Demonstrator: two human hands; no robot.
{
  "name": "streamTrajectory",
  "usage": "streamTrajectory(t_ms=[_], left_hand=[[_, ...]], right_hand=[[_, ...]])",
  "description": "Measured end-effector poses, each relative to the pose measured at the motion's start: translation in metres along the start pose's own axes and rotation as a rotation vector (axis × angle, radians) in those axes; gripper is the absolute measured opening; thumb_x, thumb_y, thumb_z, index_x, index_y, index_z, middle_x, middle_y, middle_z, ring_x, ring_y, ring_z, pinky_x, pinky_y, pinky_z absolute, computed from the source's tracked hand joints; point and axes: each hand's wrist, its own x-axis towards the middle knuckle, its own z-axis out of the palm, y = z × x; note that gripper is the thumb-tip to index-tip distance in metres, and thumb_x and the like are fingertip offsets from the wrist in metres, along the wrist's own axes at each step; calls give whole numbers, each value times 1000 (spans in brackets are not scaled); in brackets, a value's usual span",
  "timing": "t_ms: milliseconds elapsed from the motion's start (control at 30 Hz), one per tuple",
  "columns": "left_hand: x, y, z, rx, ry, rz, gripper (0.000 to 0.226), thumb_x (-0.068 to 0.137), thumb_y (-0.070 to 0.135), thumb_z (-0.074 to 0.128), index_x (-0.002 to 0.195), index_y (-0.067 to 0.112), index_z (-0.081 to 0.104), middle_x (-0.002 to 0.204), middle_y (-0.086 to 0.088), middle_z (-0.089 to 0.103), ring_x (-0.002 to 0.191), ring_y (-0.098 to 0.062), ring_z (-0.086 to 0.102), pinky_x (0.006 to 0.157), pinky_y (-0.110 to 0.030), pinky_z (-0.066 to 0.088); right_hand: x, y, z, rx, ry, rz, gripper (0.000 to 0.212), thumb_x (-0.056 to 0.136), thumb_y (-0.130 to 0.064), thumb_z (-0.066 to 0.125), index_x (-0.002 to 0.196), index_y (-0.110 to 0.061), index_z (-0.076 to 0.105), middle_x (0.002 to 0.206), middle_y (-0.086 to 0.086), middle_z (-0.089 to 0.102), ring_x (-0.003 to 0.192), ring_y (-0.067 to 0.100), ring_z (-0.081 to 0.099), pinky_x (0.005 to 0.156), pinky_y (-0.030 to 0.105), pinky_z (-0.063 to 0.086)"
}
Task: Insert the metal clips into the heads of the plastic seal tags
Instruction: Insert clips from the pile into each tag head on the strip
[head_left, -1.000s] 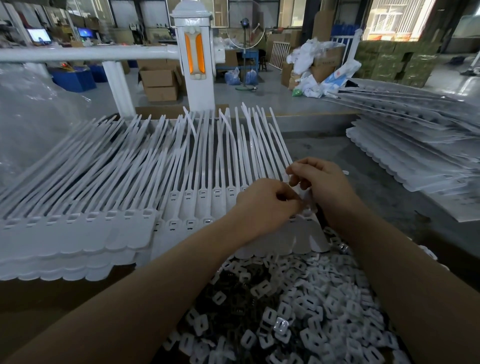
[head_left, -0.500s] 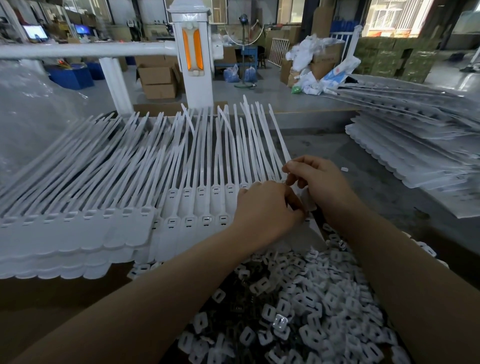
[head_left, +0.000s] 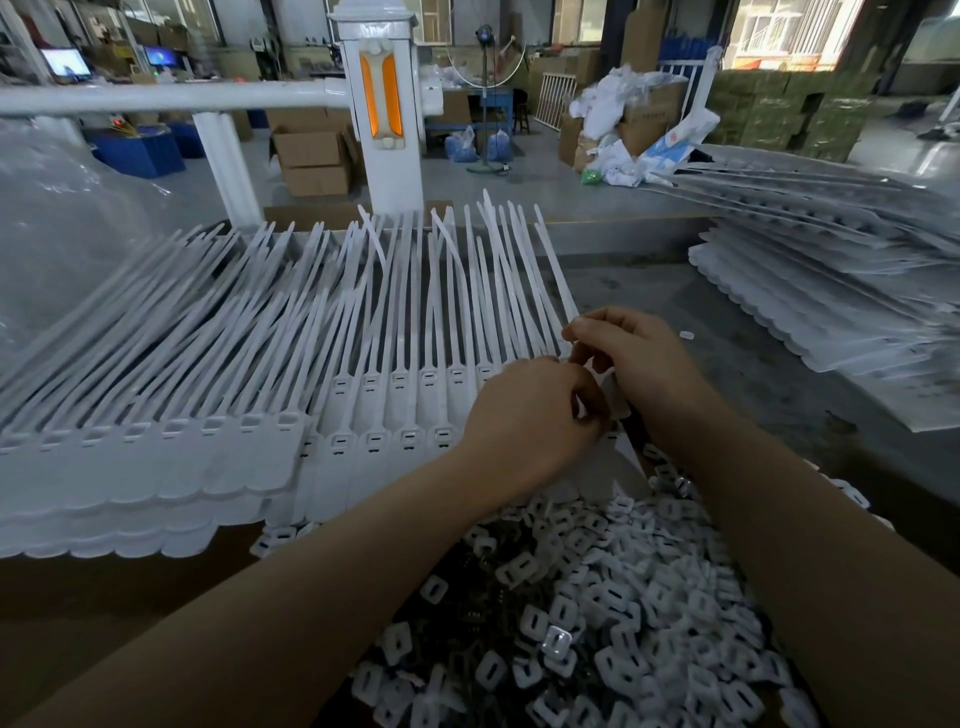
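Head view. Both hands work at the right end of a row of white plastic seal tags (head_left: 363, 410) laid side by side on the table (head_left: 727, 374), straps pointing away from the person and flat label ends toward the person. The tags lie in overlapping layers; the rectangular heads form two visible rows, each head showing a small slot.

The left hand (head_left: 530, 415) is seen from the back, fingers curled inward over the heads of the rightmost tags. What its fingertips hold is hidden; whether a metal clip is between them cannot be told.

The right hand (head_left: 639, 358) is just beside the left, touching it at the fingertips. Its fingers (head_left: 582, 332) are bent and pinch at the base of the strap of the last tag in the row. A white tag portion shows between the two hands.

Below the hands, nearest the person, a loose pile of white plastic slotted pieces (head_left: 623, 613) lies mixed with dark small parts (head_left: 467, 608); these are too small to identify. One shiny metal-looking piece (head_left: 555, 640) rests on top of the pile.

At right, a second stack of white seal tag sheets (head_left: 831, 291) lies on the table, well apart from the hands. At left is clear plastic film (head_left: 57, 223). Behind the table stand a white post with an orange insert (head_left: 382, 104) and a white rail (head_left: 166, 96).
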Motion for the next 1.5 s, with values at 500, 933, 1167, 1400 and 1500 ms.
streamTrajectory(t_ms=[500,933,1167,1400,1500], left_hand=[[-7,6,-6,177,69,154,25,95,31,54,99,26,78,91,0,66,75,-14,56,63,-26,36],[-9,2,-20,384,-21,302,33,98,37,47,113,22,72,101,-1,65,92,-18,60,80,-34,48],[-11,-10,-28,385,-122,387,28,99,34,46,123,31,60,103,-1,56,94,-20,53,77,-30,34],[-12,-11,-30,564,-159,439,39,100,38,27,134,41,45,114,-2,47,103,-20,44,87,-36,32],[-12,-11,-27,549,-177,418,37,101,36,28,134,40,46,111,-1,44,103,-19,40,84,-34,26]], right_hand=[[0,-1,0,-19,1,-24,21,95,-24,54,93,-8,68,74,-2,62,55,-7,53,63,22,38],[1,0,-2,-10,-5,-16,21,95,-27,55,92,-11,68,71,-4,63,62,6,52,61,22,42],[1,1,-2,-13,-7,-20,19,95,-27,55,87,-15,68,72,-3,63,63,5,52,64,24,42],[2,2,-1,-4,3,-33,18,94,-27,57,87,-16,68,66,-10,61,52,-9,51,64,23,39],[2,2,-1,-1,1,-41,18,94,-26,57,87,-15,68,67,-8,61,51,-10,51,64,23,38]])
